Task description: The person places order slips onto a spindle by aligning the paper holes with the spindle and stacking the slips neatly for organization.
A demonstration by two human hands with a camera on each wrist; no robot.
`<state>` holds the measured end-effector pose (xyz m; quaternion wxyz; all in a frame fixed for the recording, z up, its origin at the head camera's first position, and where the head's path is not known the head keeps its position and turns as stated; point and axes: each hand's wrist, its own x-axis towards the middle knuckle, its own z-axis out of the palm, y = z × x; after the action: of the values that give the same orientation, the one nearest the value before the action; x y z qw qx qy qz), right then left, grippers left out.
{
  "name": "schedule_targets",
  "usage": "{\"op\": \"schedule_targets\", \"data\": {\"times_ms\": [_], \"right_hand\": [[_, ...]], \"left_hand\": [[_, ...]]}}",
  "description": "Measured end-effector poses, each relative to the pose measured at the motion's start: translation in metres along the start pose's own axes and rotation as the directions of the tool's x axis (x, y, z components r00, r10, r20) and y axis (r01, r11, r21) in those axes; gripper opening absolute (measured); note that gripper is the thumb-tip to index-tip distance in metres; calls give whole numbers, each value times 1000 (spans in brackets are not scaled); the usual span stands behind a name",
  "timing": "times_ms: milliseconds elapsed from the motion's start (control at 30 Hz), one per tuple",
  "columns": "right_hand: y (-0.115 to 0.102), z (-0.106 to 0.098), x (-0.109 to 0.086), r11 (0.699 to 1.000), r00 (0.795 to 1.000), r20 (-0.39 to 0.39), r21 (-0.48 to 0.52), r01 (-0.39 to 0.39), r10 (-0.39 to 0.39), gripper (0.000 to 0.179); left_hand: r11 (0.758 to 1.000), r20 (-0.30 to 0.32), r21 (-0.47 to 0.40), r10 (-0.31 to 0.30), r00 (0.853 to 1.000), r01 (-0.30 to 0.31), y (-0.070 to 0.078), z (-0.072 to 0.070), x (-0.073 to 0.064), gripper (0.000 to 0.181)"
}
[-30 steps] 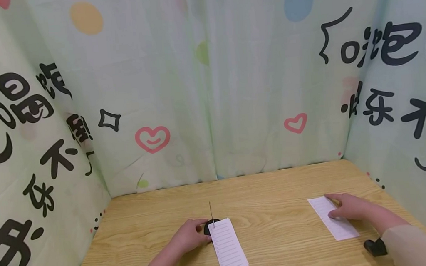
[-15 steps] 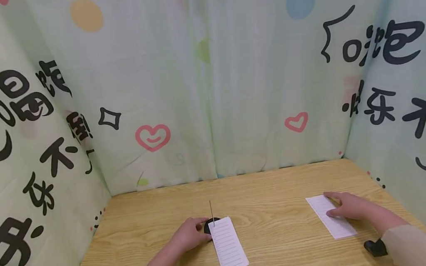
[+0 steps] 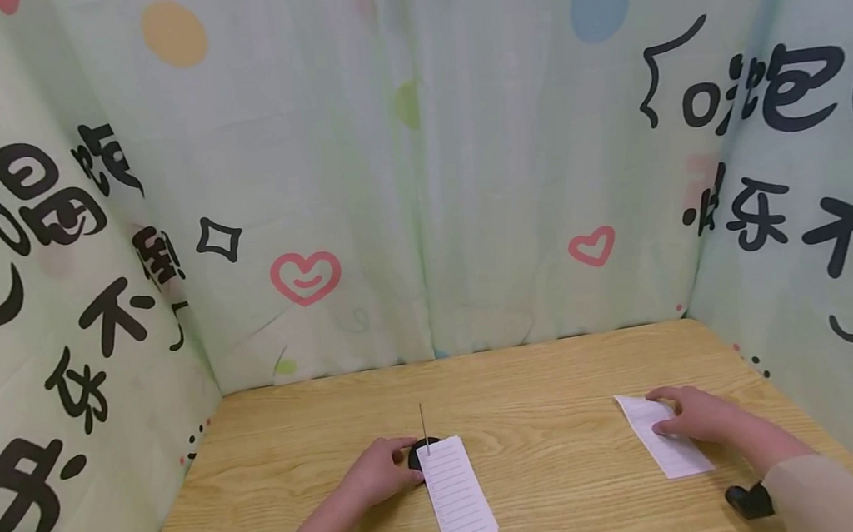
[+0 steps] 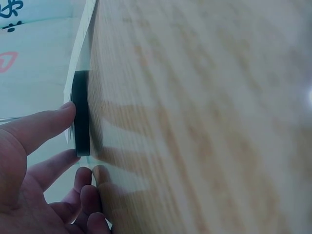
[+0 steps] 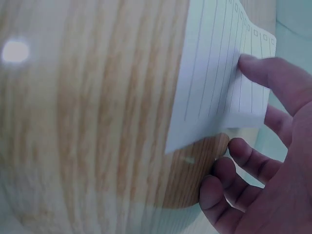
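My left hand [image 3: 375, 472] pinches the round black base [image 3: 414, 457] of a paper spike between thumb and forefinger. From it a thin metal needle [image 3: 422, 425] stands upright, running through the top of a lined white slip [image 3: 458, 493]. In the left wrist view the base [image 4: 82, 114] shows edge-on against the tabletop. On the right, my right hand [image 3: 697, 414] holds a second lined slip [image 3: 662, 439] by its long right edge. The right wrist view has the thumb on the printed face of this slip [image 5: 204, 73], which is bent; the forefinger is partly hidden behind it.
Both slips and the spike are on a wood-grain table [image 3: 544, 424]. Printed curtains [image 3: 494, 169] enclose its back and sides. A black wrist device [image 3: 750, 501] sits under the right sleeve.
The slip under my right hand lay flat; now it is bowed, its right edge lifted by the fingers. The left hand and the spike stay put.
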<state>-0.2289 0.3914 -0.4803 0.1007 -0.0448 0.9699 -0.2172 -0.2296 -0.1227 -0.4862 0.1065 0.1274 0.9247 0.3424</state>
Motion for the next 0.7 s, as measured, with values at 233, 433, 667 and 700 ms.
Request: {"op": "schedule_targets", "data": {"times_ms": [233, 433, 667, 700], "right_hand": [[-1, 7, -2, 997, 998, -45, 66, -34, 37, 56], [-6, 5, -9, 992, 998, -51, 128, -22, 29, 49], [-15, 2, -13, 995, 998, -67, 98, 5, 1, 52], [-16, 2, -13, 995, 998, -70, 96, 9, -2, 54]], "left_hand": [[1000, -4, 11, 2, 1000, -2, -1, 2, 0, 55], [1000, -7, 21, 1, 1000, -1, -3, 4, 1, 56], [1000, -11, 29, 8, 1000, -8, -3, 3, 1, 56], [1000, -11, 29, 11, 1000, -10, -3, 3, 1, 56]]}}
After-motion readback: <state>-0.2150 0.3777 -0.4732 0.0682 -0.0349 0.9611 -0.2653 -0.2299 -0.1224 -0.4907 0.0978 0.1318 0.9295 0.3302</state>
